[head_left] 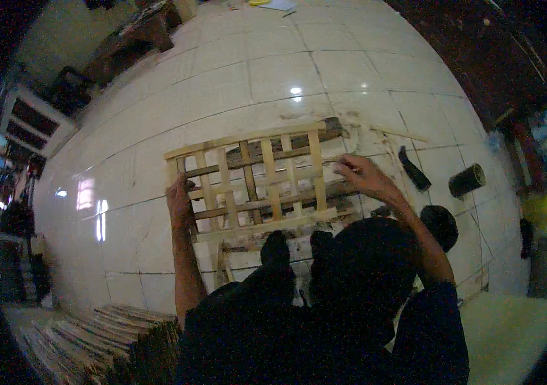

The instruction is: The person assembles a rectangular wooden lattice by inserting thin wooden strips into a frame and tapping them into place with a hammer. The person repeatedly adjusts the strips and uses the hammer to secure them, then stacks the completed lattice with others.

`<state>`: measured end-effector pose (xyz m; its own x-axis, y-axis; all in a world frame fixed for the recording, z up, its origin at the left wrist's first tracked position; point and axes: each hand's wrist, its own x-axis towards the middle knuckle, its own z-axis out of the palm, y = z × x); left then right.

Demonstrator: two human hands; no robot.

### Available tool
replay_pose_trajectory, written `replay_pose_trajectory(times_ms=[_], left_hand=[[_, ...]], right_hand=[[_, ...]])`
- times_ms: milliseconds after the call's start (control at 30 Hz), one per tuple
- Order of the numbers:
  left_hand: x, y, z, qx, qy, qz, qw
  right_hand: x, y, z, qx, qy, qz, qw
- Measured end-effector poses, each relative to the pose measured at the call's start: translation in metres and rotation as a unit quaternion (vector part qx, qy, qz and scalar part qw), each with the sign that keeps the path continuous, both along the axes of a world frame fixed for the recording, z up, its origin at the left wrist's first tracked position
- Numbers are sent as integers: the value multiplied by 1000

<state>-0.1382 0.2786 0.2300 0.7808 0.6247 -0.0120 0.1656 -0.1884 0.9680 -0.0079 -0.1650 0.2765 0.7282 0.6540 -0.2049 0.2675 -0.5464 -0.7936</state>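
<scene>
A lattice of woven flat strips (270,181), looking like split bamboo in pale and dark brown, lies in front of me just above the floor or on it; which, I cannot tell. My left hand (180,192) is closed around its left edge. At the right edge my right hand (364,176) has thumb and fingers pinched together by the strip ends. What that pinch holds, if anything, is too blurred to make out. Beneath the lattice, a dark, rough wooden piece (332,128) shows past the far right corner.
Right of the lattice lie a dark curved object (414,169), perhaps a blade or handle, and a short dark cylinder (467,180). Loose pale strips (398,133) rest nearby on the tiled floor (222,96). Many strips (110,337) are piled at lower left. A wooden bench (135,38) stands far left.
</scene>
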Motion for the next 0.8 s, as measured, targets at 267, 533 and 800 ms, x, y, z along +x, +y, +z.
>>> replay_pose_trajectory(times_ms=[267,533,800], left_hand=[[-4,20,4,-38,-33,-3,999],[32,-18,-23,-140,-90,-17,986],[40,-130,-61,-593,-198,53,779]], right_hand=[[-11,43,-5,167,-106,-217,956],[14,41,-26,338,98,-274,895],[24,43,-113,361,78,-399,839]])
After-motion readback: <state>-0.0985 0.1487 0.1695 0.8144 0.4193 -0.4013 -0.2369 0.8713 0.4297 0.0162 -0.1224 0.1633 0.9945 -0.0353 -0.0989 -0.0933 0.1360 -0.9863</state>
